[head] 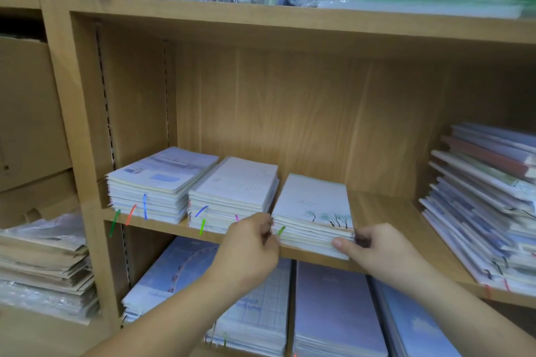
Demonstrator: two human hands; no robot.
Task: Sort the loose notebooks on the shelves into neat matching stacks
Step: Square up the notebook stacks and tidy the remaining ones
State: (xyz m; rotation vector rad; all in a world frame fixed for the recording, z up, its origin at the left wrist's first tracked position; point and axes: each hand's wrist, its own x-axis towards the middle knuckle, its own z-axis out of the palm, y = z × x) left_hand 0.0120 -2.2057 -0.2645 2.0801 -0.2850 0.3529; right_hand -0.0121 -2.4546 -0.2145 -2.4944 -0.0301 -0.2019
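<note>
Wood, light brown & smooth, makes the big shelf point(377, 206), w/ a flat board & a plain back wall. On its right side sits a messy pile point(487, 206) of thin notebooks, edges sticking out every which way. Three neat stacks sit in a row on the left half of the board: the left stack point(162, 182), the middle stack point(235, 191) & the tree stack point(313, 209). All are soft paper books w/ pale covers & cream page edges. The tree stack is at the board's front edge, just beside the middle stack, & its top cover shows little bare trees. Its long side runs front to back into the shelf, short page edge facing the person. The left hand point(252, 240) curls its fingers on the front left corner, pinching it. The right hand point(374, 246) holds the front right corner, thumb point(340, 242) pressed on the page edges, other fingers hidden. A thin green ribbon point(280, 230) pokes out by the left hand.
</note>
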